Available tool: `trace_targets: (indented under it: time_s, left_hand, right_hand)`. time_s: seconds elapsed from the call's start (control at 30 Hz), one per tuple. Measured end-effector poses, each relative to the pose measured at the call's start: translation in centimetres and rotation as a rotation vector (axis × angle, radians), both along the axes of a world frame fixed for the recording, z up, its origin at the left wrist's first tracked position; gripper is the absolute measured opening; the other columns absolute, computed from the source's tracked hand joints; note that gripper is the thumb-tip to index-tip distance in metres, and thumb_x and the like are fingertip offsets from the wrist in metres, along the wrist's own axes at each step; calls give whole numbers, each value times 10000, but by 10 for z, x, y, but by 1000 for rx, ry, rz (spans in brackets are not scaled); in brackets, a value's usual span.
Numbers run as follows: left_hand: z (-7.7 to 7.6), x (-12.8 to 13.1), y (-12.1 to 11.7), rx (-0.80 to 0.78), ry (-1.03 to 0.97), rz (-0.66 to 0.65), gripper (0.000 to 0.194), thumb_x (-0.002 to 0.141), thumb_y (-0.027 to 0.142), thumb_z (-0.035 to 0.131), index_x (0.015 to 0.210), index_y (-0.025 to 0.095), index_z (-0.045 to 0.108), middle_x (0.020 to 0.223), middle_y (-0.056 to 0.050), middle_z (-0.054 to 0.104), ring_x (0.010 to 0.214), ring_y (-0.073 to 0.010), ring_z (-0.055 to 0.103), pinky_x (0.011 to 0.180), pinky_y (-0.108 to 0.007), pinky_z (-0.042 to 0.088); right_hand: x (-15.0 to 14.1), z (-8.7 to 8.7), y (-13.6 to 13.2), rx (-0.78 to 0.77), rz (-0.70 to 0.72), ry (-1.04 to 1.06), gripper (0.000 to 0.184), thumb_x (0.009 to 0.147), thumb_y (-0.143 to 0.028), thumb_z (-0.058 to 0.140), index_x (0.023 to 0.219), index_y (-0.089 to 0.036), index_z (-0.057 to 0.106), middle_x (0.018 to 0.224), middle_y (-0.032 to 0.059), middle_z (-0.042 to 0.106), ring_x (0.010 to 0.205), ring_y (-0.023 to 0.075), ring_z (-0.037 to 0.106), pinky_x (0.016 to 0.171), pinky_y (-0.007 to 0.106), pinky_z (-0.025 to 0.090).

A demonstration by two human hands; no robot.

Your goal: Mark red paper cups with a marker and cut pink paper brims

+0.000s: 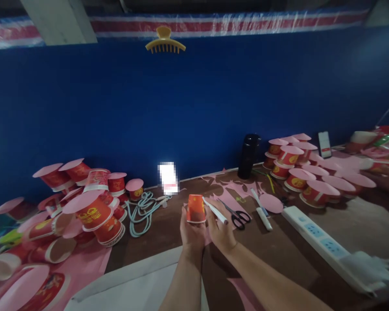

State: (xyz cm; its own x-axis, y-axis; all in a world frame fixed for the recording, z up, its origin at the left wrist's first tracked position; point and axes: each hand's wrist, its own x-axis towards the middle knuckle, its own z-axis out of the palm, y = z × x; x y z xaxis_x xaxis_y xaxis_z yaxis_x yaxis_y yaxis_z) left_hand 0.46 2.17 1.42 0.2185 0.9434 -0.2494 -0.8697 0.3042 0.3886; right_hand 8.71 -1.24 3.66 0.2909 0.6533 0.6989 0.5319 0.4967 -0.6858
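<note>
Holding: left hand [192,236] curled round inverted red cup [196,209]; right hand [221,235] pinched round white marker [215,211]; marker slanted, upper end just beside cup's right edge

1. The scissors [241,218] are laid on the table [123,259], with paper scraps [238,188] spread behind them.
2. Left of the scissors, a pen [218,212] is held in the right hand [221,233]; farther left, a cup [196,208] is held in the left hand [192,235].
3. Well left of the scissors, a cable [136,235] is coiled beside the cup heap [94,211].
4. Behind the scissors, a flask [248,157] is stood near the wall [84,108].
5. Right of the scissors, a tube [265,219] is laid, then a power strip [320,242].
6. Cup stacks [288,156] are placed behind and right of the scissors.
</note>
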Motion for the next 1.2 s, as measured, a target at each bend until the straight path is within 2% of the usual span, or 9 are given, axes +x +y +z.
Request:
trace_targets:
  time_s: [0.17,0.27,0.37,0.5,0.7,0.87,0.97,1.13,1.2]
  left_hand:
    - [0,0,5,-28,-41,55,374,809,412,591,1085,165,646,1048,-97,687,1018,-225,638,904,-337,482]
    - [1,1,7,-27,-90,82,344,801,403,614,1057,176,653,1035,-76,692,994,-201,645,911,-318,477]
    - [3,3,9,27,-118,-3,370,810,450,590,987,136,675,927,-87,705,891,-203,668,897,-334,486]
    - [4,4,11,31,-143,-46,375,831,460,558,929,121,687,884,-93,705,842,-202,671,893,-338,484]
    - [5,5,8,31,-123,-95,484,820,543,532,1000,118,680,997,-113,696,924,-222,661,913,-337,473]
    - [2,9,8,-14,-1,-10,497,797,531,568,1045,111,662,1021,-128,687,978,-247,647,921,-356,472]
    - [0,11,9,-37,48,40,506,785,526,587,1064,109,654,1028,-133,685,954,-244,652,905,-353,479]
    - [3,11,7,-20,1,-35,524,785,554,570,1043,108,664,1033,-137,685,932,-243,657,892,-349,484]
    - [3,11,7,-22,6,-14,510,781,545,582,1031,108,667,1015,-130,688,916,-235,660,888,-340,484]
  right_hand:
    - [-17,24,26,15,-83,75,295,941,-328,431,1159,-211,591,998,89,663,995,216,603,893,412,498]
    - [-19,15,35,24,-146,136,334,947,-377,404,1170,-198,578,962,88,660,920,210,614,807,384,520]
    - [-18,-8,35,24,-209,73,320,953,-362,389,1148,-198,582,885,79,645,837,208,607,813,406,507]
    - [-15,-26,30,30,-187,18,304,961,-286,361,1196,-197,533,958,97,611,849,202,588,814,412,507]
    - [-17,-23,32,56,-89,-70,280,941,-224,412,1182,-216,555,1010,101,627,931,210,599,815,402,525]
    - [-16,-23,32,69,-99,-110,274,934,-203,435,1172,-216,569,1078,107,641,1063,225,584,883,420,509]
    - [-14,-21,30,80,-126,-119,258,930,-206,444,1143,-207,589,1058,109,656,1052,226,601,885,413,513]
    - [-12,-17,29,107,-152,-142,241,928,-198,450,1120,-183,595,1046,118,666,1022,210,620,865,391,529]
    - [-12,-16,29,127,-166,-153,235,925,-188,457,1114,-178,595,1043,117,670,1009,204,626,875,388,525]
